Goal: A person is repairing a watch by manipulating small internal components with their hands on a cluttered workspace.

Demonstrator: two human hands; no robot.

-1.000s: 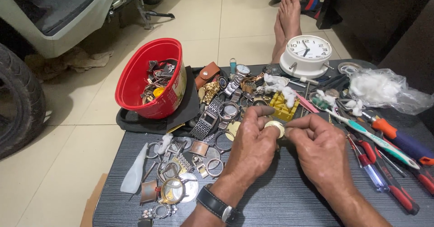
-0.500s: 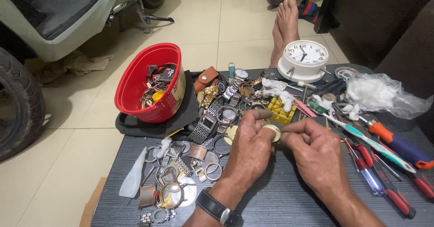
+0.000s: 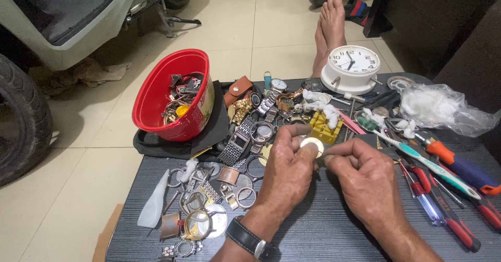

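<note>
I see my left hand (image 3: 287, 176) pinching a small round gold watch case (image 3: 312, 146) above the dark table (image 3: 323, 236) while my right hand (image 3: 365, 181), fingers closed, touches its edge, likely mid-inspection, so steady fine fingertip control seems needed next.

Both forearms bare, no sleeves. Left hand (image 3: 286, 173): black wristwatch (image 3: 251, 240) with dark strap, metal buckle just behind it on wrist. Right hand (image 3: 368, 181): no rings, nothing worn.
</note>
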